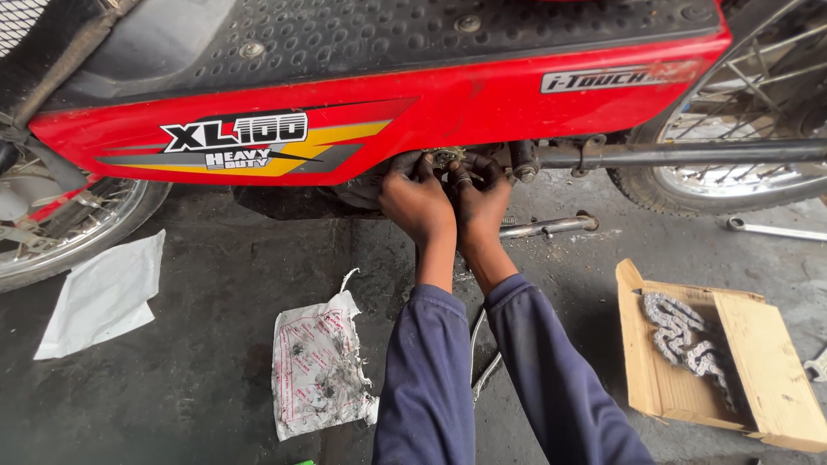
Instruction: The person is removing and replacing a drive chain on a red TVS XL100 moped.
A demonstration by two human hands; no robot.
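Observation:
Both my hands reach under the red side panel (362,112) of a moped that stands across the top of the view. My left hand (416,200) and my right hand (479,202) are greasy and pressed close together at a small metal part (445,158) beneath the panel. Their fingers curl around that part; what exactly each one grips is hidden by the fingers and the shadow. Dark blue sleeves cover both forearms.
An open cardboard box (762,362) with a coiled drive chain (685,336) lies at the right. A torn dirty plastic bag (317,370) and a white sheet (103,297) lie on the concrete floor. Spoked wheels (741,129) stand at both ends; a spanner (771,229) lies near the right wheel.

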